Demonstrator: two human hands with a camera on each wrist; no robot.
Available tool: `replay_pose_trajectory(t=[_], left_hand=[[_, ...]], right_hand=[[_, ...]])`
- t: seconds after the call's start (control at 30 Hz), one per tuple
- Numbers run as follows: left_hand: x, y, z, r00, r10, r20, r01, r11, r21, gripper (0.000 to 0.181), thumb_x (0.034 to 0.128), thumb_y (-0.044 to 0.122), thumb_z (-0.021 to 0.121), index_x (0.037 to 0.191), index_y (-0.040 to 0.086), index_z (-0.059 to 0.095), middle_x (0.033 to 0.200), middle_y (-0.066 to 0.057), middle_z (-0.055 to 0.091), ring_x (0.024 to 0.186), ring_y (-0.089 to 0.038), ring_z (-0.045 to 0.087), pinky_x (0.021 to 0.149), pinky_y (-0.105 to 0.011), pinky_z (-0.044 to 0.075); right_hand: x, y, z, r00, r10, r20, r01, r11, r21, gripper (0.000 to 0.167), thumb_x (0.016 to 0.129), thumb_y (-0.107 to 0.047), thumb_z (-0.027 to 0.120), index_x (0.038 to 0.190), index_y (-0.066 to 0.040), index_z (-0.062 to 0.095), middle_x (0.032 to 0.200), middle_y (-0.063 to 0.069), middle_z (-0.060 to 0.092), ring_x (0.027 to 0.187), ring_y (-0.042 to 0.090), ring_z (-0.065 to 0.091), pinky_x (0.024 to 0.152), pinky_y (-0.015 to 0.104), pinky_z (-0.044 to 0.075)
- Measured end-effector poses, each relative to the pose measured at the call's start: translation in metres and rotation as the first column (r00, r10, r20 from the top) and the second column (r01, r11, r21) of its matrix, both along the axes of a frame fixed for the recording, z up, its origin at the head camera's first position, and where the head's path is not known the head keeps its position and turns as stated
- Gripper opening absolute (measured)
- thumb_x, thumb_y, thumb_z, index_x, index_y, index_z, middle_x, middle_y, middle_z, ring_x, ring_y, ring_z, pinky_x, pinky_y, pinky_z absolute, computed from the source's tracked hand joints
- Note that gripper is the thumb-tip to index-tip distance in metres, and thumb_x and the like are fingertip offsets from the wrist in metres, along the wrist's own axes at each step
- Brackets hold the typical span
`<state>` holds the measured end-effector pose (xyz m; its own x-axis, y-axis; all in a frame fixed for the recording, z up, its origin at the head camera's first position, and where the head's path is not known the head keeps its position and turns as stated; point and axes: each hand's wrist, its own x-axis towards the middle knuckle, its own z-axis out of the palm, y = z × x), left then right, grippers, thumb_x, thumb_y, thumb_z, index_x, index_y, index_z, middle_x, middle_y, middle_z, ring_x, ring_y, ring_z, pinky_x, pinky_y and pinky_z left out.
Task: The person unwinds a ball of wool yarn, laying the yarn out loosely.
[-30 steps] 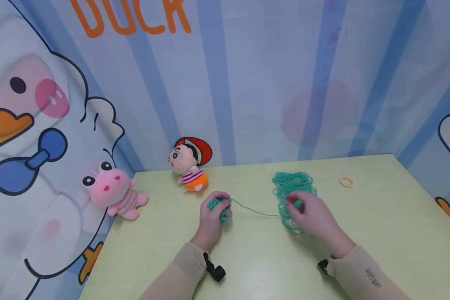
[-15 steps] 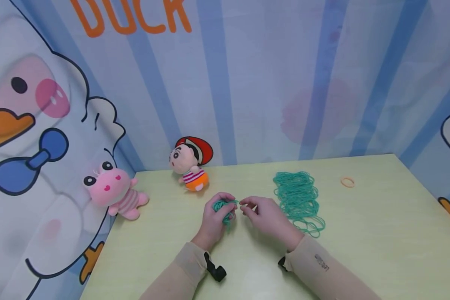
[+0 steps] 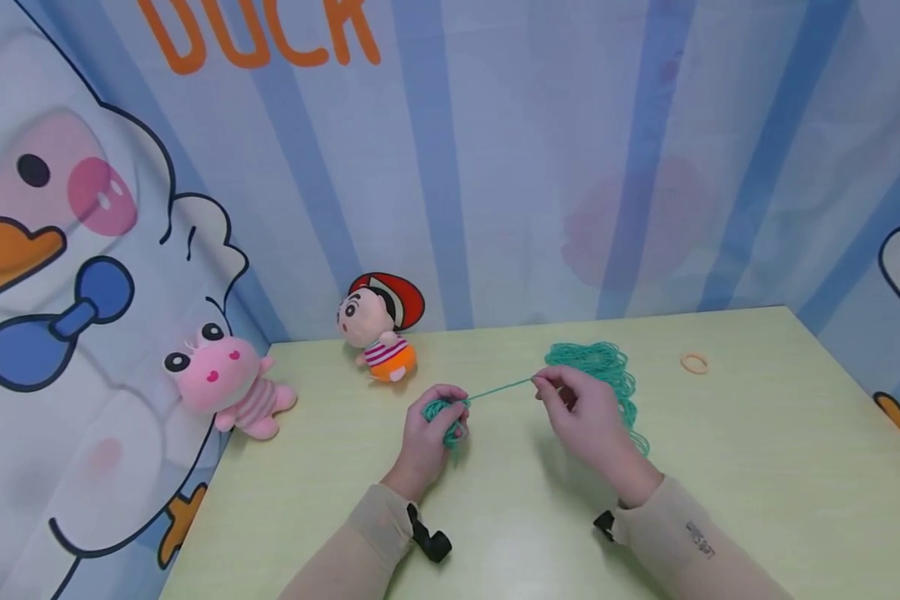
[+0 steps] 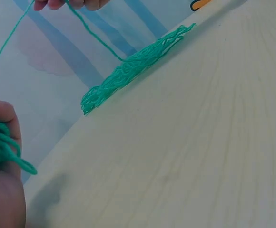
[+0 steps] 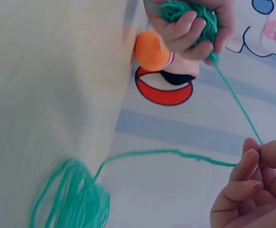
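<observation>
My left hand [image 3: 425, 437] grips a small bundle of green yarn [image 3: 437, 410], its fingers curled round it; a short loop hangs below the palm in the left wrist view. To the right, my right hand [image 3: 588, 417] pinches a single yarn strand [image 3: 501, 389] between thumb and fingertips. That strand runs straight from the bundle to the pinch. Past the pinch, the right wrist view shows it sagging down to a loose pile of green yarn [image 5: 78, 199] on the table. In the head view the right hand partly covers this pile [image 3: 588, 358].
Near the table's back edge sits a plush doll [image 3: 381, 329] with a red cap. A pink plush toy [image 3: 232, 379] lies at the left edge. An orange ring [image 3: 694, 363] rests on the table [image 3: 780, 433] right of the pile. A printed curtain [image 3: 510, 167] hangs behind.
My right hand moved from the pile to beside the left hand, then back right and slightly up, drawing the strand straight. The left hand stays nearly in place, still holding the bundle.
</observation>
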<state>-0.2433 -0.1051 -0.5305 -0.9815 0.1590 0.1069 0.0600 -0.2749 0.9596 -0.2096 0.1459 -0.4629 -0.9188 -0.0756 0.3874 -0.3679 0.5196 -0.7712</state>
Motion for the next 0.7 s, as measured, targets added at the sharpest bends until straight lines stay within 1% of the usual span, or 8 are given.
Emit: replay_pose_trajectory(t=[0.07, 0.2, 0.3, 0.4, 0.47, 0.6, 0.63, 0.7], left_hand=[[0.0, -0.001, 0.0, 1.0, 0.011, -0.003, -0.011, 1.0, 0.002, 0.013, 0.1069, 0.008, 0.06, 0.113, -0.003, 0.064, 0.087, -0.002, 0.063, 0.067, -0.012, 0.055, 0.064, -0.021, 0.053], [-0.001, -0.002, 0.0, 0.999, 0.036, -0.013, -0.036, 0.999, -0.001, 0.029, 0.108, 0.011, 0.06, 0.119, -0.015, 0.056, 0.084, 0.0, 0.06, 0.063, -0.011, 0.053, 0.06, -0.021, 0.05], [0.0, -0.002, 0.0, 0.999, 0.05, -0.018, -0.05, 0.999, 0.007, 0.035, 0.1079, 0.012, 0.059, 0.123, -0.019, 0.052, 0.081, 0.001, 0.059, 0.061, -0.012, 0.051, 0.058, -0.022, 0.048], [0.001, -0.002, 0.001, 0.998, 0.069, -0.016, -0.068, 0.997, 0.032, 0.032, 0.1077, 0.013, 0.06, 0.12, -0.016, 0.054, 0.079, 0.002, 0.057, 0.06, -0.011, 0.049, 0.056, -0.022, 0.045], [0.001, -0.001, 0.001, 0.996, 0.084, -0.018, -0.083, 0.995, 0.051, 0.033, 0.1077, 0.013, 0.06, 0.119, -0.017, 0.052, 0.078, 0.002, 0.057, 0.058, -0.011, 0.048, 0.054, -0.022, 0.043], [0.0, 0.0, 0.0, 0.993, 0.111, -0.033, -0.108, 0.991, 0.077, 0.029, 0.107, 0.011, 0.06, 0.114, -0.016, 0.053, 0.075, 0.003, 0.056, 0.055, -0.01, 0.045, 0.051, -0.021, 0.04], [0.0, -0.001, 0.0, 0.993, 0.113, -0.037, -0.11, 0.991, 0.082, 0.027, 0.1069, 0.01, 0.059, 0.113, -0.016, 0.053, 0.074, 0.003, 0.056, 0.054, -0.01, 0.045, 0.051, -0.021, 0.039], [0.0, -0.001, 0.001, 0.993, 0.114, -0.038, -0.11, 0.99, 0.088, 0.019, 0.1067, 0.01, 0.059, 0.109, -0.009, 0.057, 0.074, 0.003, 0.055, 0.054, -0.011, 0.044, 0.051, -0.021, 0.039]], right_hand=[[0.004, 0.013, -0.002, 1.0, -0.018, -0.018, 0.018, 1.0, -0.012, 0.015, 0.11, -0.016, 0.068, 0.114, -0.007, 0.078, 0.092, 0.006, 0.078, 0.063, 0.006, 0.056, 0.056, 0.025, 0.05], [0.011, 0.04, -0.007, 0.998, -0.06, -0.028, 0.06, 0.998, -0.015, 0.014, 0.11, -0.015, 0.068, 0.112, -0.007, 0.079, 0.089, 0.007, 0.077, 0.062, 0.006, 0.054, 0.056, 0.024, 0.048], [0.015, 0.06, -0.01, 0.995, -0.096, 0.0, 0.096, 0.995, -0.011, 0.015, 0.11, -0.018, 0.067, 0.113, -0.008, 0.079, 0.09, 0.009, 0.077, 0.062, 0.006, 0.054, 0.056, 0.024, 0.047], [0.019, 0.079, -0.013, 0.991, -0.132, 0.037, 0.131, 0.991, 0.011, 0.019, 0.111, -0.022, 0.066, 0.115, -0.008, 0.078, 0.093, 0.012, 0.078, 0.062, 0.007, 0.054, 0.055, 0.024, 0.046], [0.021, 0.09, -0.016, 0.987, -0.147, 0.063, 0.145, 0.989, 0.04, 0.023, 0.112, -0.024, 0.064, 0.117, -0.007, 0.078, 0.096, 0.014, 0.079, 0.063, 0.007, 0.054, 0.055, 0.025, 0.046], [0.021, 0.111, -0.022, 0.98, -0.13, 0.15, 0.112, 0.986, 0.123, 0.031, 0.114, -0.029, 0.062, 0.121, -0.004, 0.077, 0.103, 0.014, 0.08, 0.071, 0.01, 0.063, 0.061, 0.025, 0.051], [0.021, 0.115, -0.023, 0.976, -0.121, 0.179, 0.095, 0.985, 0.147, 0.032, 0.114, -0.03, 0.061, 0.123, -0.004, 0.077, 0.105, 0.013, 0.08, 0.074, 0.01, 0.064, 0.062, 0.025, 0.051], [0.019, 0.122, -0.026, 0.962, -0.106, 0.252, 0.058, 0.98, 0.192, 0.034, 0.114, -0.032, 0.062, 0.125, -0.004, 0.077, 0.105, 0.011, 0.081, 0.077, 0.012, 0.065, 0.062, 0.027, 0.051]])
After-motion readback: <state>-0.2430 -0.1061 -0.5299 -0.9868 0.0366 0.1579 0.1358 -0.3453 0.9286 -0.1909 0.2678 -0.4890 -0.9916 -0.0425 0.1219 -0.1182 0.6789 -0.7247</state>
